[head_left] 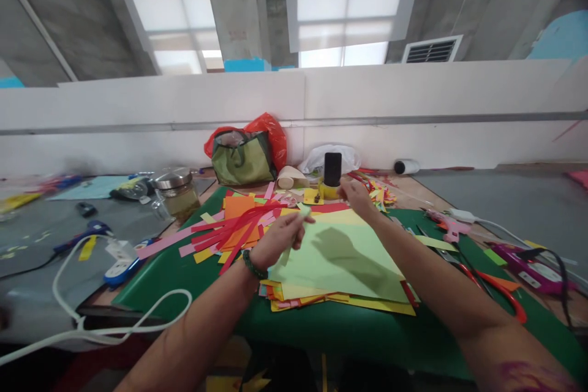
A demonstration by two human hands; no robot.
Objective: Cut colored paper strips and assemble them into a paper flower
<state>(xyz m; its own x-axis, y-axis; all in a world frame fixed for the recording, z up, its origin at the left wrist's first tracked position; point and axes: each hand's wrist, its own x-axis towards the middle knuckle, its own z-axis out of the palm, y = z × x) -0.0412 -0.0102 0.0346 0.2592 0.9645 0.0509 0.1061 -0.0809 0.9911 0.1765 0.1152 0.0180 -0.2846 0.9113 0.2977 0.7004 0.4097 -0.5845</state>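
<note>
My left hand [281,237], with a dark bead bracelet at the wrist, is closed on a pale green paper strip [285,256]. The strip shows above and below the fingers, over the left part of a light green paper sheet [362,272]. That sheet tops a stack of coloured paper [340,297]. Further back, my right hand [358,197] is raised with its fingers pinched together. It is beside a black phone [332,165] propped on a yellow round holder [329,190]. Whatever the right fingers hold is too small to make out.
Red, pink and orange paper strips [239,226] lie left on the green mat [184,275]. A glass jar [177,193] and green bag [243,159] stand behind. Rightward are red-handled scissors [517,306], a pink glue gun [452,225] and a purple power strip [528,266]. A white cable [119,334] loops at left.
</note>
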